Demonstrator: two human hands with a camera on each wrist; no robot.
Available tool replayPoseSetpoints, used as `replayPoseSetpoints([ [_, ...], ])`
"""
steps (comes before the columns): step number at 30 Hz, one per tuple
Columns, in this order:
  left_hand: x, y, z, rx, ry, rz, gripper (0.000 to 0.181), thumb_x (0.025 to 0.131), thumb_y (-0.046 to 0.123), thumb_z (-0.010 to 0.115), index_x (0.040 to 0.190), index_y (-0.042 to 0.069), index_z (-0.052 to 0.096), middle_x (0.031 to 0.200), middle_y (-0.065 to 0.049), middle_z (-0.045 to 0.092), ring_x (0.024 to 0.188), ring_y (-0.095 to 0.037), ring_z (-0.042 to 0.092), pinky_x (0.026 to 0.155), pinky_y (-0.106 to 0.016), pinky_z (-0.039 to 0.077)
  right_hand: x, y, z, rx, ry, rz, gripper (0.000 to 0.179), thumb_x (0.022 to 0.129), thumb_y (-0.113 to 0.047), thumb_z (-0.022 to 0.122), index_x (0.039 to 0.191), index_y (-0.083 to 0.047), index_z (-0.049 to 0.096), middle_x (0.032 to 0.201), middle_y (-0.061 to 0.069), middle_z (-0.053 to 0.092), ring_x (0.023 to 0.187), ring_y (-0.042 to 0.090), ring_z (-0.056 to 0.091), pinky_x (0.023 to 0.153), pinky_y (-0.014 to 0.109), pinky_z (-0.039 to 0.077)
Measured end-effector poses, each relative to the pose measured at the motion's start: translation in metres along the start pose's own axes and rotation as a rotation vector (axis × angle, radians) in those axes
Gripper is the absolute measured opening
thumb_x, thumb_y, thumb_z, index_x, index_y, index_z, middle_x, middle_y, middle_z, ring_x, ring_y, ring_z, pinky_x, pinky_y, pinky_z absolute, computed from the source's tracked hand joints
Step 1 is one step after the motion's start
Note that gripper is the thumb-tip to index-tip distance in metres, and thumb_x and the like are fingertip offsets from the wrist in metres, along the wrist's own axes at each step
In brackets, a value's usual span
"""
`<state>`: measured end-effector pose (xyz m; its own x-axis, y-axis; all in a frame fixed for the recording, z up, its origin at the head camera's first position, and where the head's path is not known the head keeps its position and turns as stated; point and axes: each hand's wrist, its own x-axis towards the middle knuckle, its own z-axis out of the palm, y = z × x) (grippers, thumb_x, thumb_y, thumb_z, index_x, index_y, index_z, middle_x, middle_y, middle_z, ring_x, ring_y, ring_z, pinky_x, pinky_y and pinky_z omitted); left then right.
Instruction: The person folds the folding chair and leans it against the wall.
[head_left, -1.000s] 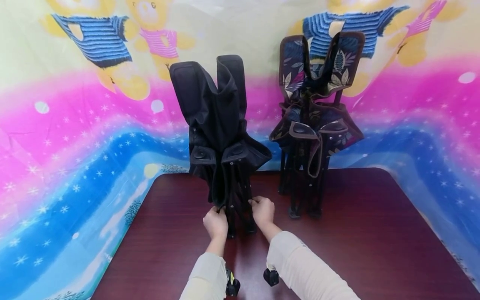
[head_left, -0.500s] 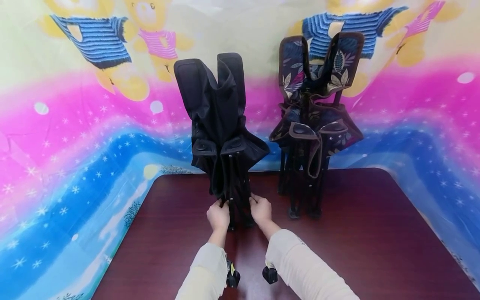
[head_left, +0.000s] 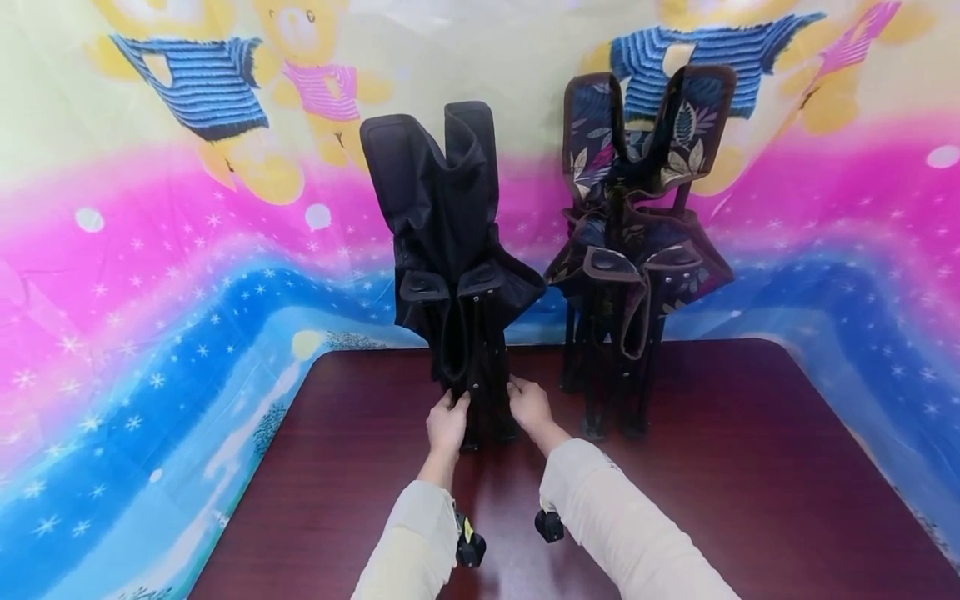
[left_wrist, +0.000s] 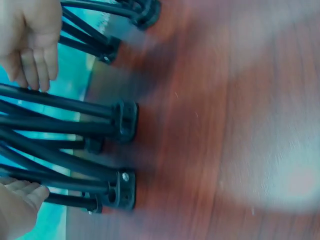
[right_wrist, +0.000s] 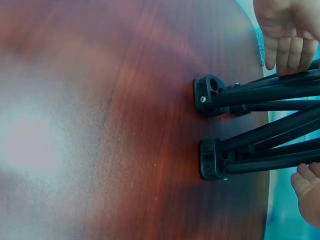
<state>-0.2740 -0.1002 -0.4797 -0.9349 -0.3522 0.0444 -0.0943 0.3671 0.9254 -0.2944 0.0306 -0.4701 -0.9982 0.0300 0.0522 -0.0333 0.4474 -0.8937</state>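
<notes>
A folded black camping chair [head_left: 461, 217] stands upright on the dark red-brown table [head_left: 360, 533], its feet [left_wrist: 127, 190] close together on the surface. My left hand [head_left: 447, 423] is at the left side of its lower legs, straight fingers against a black tube [left_wrist: 45, 177] in the left wrist view. From the other side my right hand [head_left: 531, 404] touches the legs low down with its fingertips. In the right wrist view my left hand [right_wrist: 287, 37] shows straight fingers at the upper tube, and my right hand [right_wrist: 307, 195] lies at the lower one.
A second folded chair, with dark leaf-patterned fabric [head_left: 682, 133], stands to the right of the black one. Behind both hangs a colourful cloth backdrop [head_left: 225, 208] with bears, at the table's back edge. Black wrist cameras [head_left: 471, 548] hang under the sleeves.
The black chair has moved right and a little back, closer to the patterned chair. Both hands have travelled with it. The patterned chair keeps its place.
</notes>
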Motion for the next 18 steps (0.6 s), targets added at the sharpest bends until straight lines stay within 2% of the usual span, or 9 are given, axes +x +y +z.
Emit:
replayPoseSetpoints([
  [3,0.0,0.005,0.003,-0.115,-0.075,-0.091,0.048,0.087,0.027,0.047,0.127,0.002,0.041,0.126,-0.018,0.042,0.117,-0.032,0.035,0.094,-0.044,0.028,0.003,-0.002,-0.001,-0.004,0.003,0.007,0.034,0.091,-0.011,0.04,0.119,0.006,0.047,0.119,0.019,0.048,0.111,0.029,0.043,0.09,0.04,0.035],
  [7,0.006,0.005,0.007,-0.204,-0.12,-0.137,0.053,0.088,0.028,0.042,0.133,0.002,0.03,0.134,-0.018,0.031,0.122,-0.03,0.026,0.098,-0.044,0.021,0.007,-0.001,0.0,-0.004,-0.014,0.013,0.035,0.092,-0.012,0.039,0.121,0.006,0.045,0.121,0.019,0.046,0.112,0.029,0.041,0.091,0.04,0.034],
  [8,0.012,-0.003,0.012,-0.219,-0.109,-0.116,0.054,0.088,0.032,0.042,0.134,0.005,0.031,0.133,-0.016,0.033,0.122,-0.027,0.027,0.098,-0.04,0.023,0.008,-0.001,0.0,-0.004,-0.022,0.015,0.035,0.092,-0.012,0.038,0.122,0.006,0.045,0.121,0.019,0.046,0.113,0.029,0.041,0.091,0.04,0.034],
  [10,0.021,-0.012,0.017,-0.228,-0.132,-0.119,0.056,0.088,0.038,0.04,0.135,0.009,0.028,0.136,-0.013,0.03,0.124,-0.026,0.024,0.099,-0.041,0.02,0.011,0.001,0.0,0.0,-0.04,0.021,0.036,0.092,-0.012,0.038,0.123,0.006,0.043,0.123,0.02,0.045,0.114,0.029,0.039,0.092,0.04,0.034],
  [12,0.03,-0.025,0.024,-0.218,-0.153,-0.106,0.058,0.088,0.041,0.039,0.136,0.011,0.026,0.137,-0.012,0.028,0.125,-0.025,0.022,0.099,-0.042,0.019,0.014,0.002,-0.001,0.0,-0.053,0.03,0.037,0.092,-0.012,0.037,0.124,0.006,0.041,0.124,0.02,0.043,0.115,0.03,0.038,0.093,0.04,0.033],
  [13,0.032,-0.026,0.024,-0.215,-0.166,-0.09,0.057,0.089,0.04,0.038,0.137,0.012,0.025,0.138,-0.011,0.027,0.125,-0.024,0.021,0.099,-0.041,0.019,0.015,0.002,-0.001,-0.001,-0.058,0.036,0.037,0.093,-0.013,0.037,0.124,0.006,0.041,0.125,0.02,0.042,0.116,0.029,0.037,0.093,0.04,0.033],
  [15,0.043,-0.04,0.031,-0.18,-0.192,-0.103,0.058,0.09,0.041,0.036,0.138,0.012,0.021,0.139,-0.011,0.023,0.126,-0.027,0.018,0.099,-0.044,0.018,0.017,0.003,-0.001,-0.008,-0.064,0.043,0.037,0.093,-0.013,0.037,0.125,0.005,0.04,0.126,0.019,0.042,0.116,0.029,0.037,0.093,0.04,0.032],
  [18,0.064,-0.069,0.045,-0.142,-0.163,-0.077,0.062,0.088,0.048,0.035,0.137,0.014,0.023,0.138,-0.01,0.026,0.125,-0.024,0.022,0.097,-0.04,0.023,0.019,0.002,-0.001,-0.008,-0.066,0.039,0.037,0.093,-0.013,0.036,0.125,0.005,0.04,0.126,0.019,0.041,0.116,0.03,0.036,0.093,0.04,0.032],
])
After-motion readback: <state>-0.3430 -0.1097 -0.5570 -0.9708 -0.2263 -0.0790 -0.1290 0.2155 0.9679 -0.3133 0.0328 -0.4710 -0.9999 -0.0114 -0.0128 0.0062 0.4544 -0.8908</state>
